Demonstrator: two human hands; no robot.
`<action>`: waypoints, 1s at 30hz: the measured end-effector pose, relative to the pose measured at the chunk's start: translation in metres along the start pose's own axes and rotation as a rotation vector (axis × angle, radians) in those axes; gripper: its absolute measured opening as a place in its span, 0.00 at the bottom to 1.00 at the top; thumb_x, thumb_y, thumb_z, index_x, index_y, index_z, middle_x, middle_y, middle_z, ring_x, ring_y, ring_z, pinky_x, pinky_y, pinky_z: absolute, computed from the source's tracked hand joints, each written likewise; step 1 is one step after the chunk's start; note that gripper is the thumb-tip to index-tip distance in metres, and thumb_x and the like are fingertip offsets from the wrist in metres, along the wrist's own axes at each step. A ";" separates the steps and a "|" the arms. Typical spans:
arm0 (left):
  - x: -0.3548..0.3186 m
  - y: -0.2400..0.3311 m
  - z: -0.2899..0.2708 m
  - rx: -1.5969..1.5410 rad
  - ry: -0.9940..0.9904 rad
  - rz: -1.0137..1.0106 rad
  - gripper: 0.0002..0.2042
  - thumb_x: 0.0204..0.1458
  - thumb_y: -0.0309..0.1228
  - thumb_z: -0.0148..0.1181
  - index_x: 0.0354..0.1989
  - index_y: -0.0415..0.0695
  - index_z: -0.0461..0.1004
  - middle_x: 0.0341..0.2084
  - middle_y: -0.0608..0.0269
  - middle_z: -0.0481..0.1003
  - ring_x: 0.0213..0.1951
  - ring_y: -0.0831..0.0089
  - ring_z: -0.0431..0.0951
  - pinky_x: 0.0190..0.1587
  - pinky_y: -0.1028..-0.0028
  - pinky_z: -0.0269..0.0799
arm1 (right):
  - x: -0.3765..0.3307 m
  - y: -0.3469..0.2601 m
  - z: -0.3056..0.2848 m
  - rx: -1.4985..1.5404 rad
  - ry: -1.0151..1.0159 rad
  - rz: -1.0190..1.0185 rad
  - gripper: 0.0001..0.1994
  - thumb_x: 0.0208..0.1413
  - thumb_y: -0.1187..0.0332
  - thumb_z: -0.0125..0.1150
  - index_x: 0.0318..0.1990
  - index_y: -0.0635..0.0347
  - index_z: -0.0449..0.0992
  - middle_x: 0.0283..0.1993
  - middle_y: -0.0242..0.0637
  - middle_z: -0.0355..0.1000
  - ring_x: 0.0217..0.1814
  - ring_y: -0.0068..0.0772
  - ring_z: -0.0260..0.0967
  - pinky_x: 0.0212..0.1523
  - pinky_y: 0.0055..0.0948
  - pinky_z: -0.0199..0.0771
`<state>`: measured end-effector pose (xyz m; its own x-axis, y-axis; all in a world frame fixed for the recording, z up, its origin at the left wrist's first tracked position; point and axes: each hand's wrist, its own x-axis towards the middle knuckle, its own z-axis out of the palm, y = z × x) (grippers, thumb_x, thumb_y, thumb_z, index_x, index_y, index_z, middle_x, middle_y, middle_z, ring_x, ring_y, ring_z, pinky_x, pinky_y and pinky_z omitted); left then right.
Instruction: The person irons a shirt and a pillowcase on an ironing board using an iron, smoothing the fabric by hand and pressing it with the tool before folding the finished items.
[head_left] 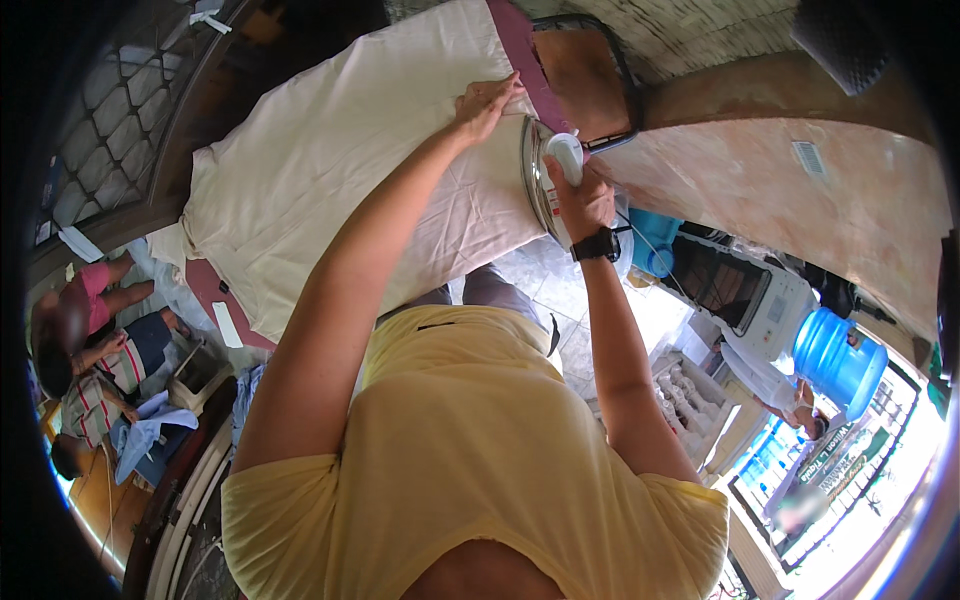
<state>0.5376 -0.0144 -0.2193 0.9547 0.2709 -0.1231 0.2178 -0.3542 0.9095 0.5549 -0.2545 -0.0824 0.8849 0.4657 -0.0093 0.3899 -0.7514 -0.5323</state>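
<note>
A wide cream cloth point(330, 170) lies over a table with a maroon cover point(535, 75), which shows along the right and lower left edges. My left hand point(487, 105) rests on the cloth near its far right edge, fingers stretched toward the maroon strip. Closed round the handle of a white and silver clothes iron point(548, 195) is my right hand point(587, 205), with a black watch on its wrist. The iron sits at the cloth's right edge; its underside is hidden. Some creases run through the cloth near it.
A chair point(585, 80) with a brown seat stands beyond the table's right corner, by a pinkish wall point(780, 170). On the right are a blue water jug point(840, 360), a white appliance point(775, 305) and a blue tub point(655, 235). Several people are at the sides.
</note>
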 end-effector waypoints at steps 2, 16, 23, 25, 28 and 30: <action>0.011 -0.008 -0.001 -0.269 -0.016 -0.038 0.32 0.63 0.60 0.21 0.69 0.60 0.57 0.57 0.78 0.72 0.63 0.76 0.59 0.66 0.58 0.44 | -0.008 0.008 -0.002 0.013 -0.008 0.025 0.31 0.48 0.35 0.59 0.30 0.61 0.79 0.23 0.52 0.74 0.30 0.56 0.75 0.33 0.46 0.74; 0.001 0.037 -0.002 -0.222 0.163 -0.050 0.27 0.61 0.53 0.43 0.59 0.47 0.70 0.53 0.59 0.75 0.56 0.67 0.73 0.61 0.68 0.64 | -0.013 0.038 -0.021 0.131 -0.168 0.106 0.26 0.51 0.42 0.63 0.37 0.59 0.81 0.25 0.42 0.78 0.25 0.40 0.78 0.31 0.35 0.76; -0.092 0.069 -0.053 -0.481 0.540 0.066 0.17 0.66 0.39 0.43 0.53 0.43 0.73 0.44 0.56 0.76 0.46 0.64 0.74 0.50 0.68 0.68 | 0.069 -0.043 -0.020 -0.052 -0.238 -0.413 0.27 0.47 0.41 0.66 0.36 0.61 0.81 0.29 0.51 0.77 0.37 0.54 0.77 0.39 0.44 0.75; -0.134 0.051 -0.068 -0.124 0.843 0.180 0.11 0.61 0.30 0.51 0.49 0.41 0.74 0.41 0.56 0.74 0.43 0.62 0.74 0.48 0.66 0.69 | 0.079 -0.102 -0.030 -0.234 -0.405 -0.457 0.31 0.44 0.34 0.62 0.33 0.59 0.82 0.27 0.50 0.77 0.36 0.55 0.76 0.40 0.46 0.76; -0.234 0.020 -0.107 0.173 1.052 0.031 0.11 0.50 0.19 0.59 0.42 0.42 0.75 0.39 0.54 0.73 0.44 0.57 0.73 0.50 0.65 0.68 | 0.103 -0.096 0.010 -0.161 -0.541 -0.589 0.31 0.43 0.34 0.63 0.32 0.58 0.82 0.27 0.49 0.77 0.35 0.55 0.76 0.39 0.48 0.76; -0.307 -0.017 -0.133 0.304 1.272 -0.103 0.12 0.48 0.20 0.60 0.42 0.43 0.74 0.39 0.53 0.72 0.45 0.56 0.71 0.50 0.62 0.67 | 0.117 -0.090 0.034 -0.251 -0.483 -0.659 0.31 0.43 0.34 0.63 0.31 0.58 0.82 0.27 0.50 0.77 0.34 0.55 0.76 0.36 0.48 0.77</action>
<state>0.2134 0.0271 -0.1445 0.1096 0.8990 0.4241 0.4744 -0.4222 0.7724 0.6151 -0.1167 -0.0643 0.2744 0.9492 -0.1540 0.8821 -0.3123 -0.3527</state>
